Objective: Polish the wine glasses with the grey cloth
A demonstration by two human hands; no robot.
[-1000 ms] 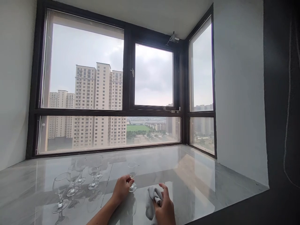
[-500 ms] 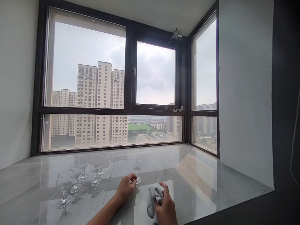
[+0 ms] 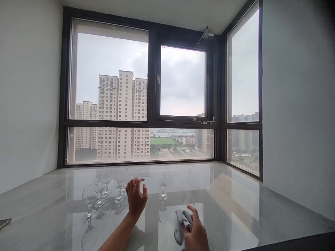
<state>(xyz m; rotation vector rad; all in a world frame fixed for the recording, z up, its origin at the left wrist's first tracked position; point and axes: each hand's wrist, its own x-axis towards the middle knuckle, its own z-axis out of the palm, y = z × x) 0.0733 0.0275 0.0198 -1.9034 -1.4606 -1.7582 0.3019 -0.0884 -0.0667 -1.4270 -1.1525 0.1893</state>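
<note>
A single stemmed glass stands upright on the glossy grey sill, apart from the others. To its left my left hand is raised above the sill, fingers apart and curved, holding nothing. Just beyond that hand, several more stemmed glasses stand in a group; the nearest glass is at the group's front left, and one glass is close beside my fingers. My right hand grips a crumpled grey cloth low in front, with the index finger stretched out.
A dark-framed window rises behind the sill, with a side pane at the right corner. White walls close in both sides. Part of a flat dark object lies at the far left edge.
My left hand has let go of the single glass and moved left and up, toward the group. The glass stays standing. My right hand still holds the cloth. The view has turned left.
</note>
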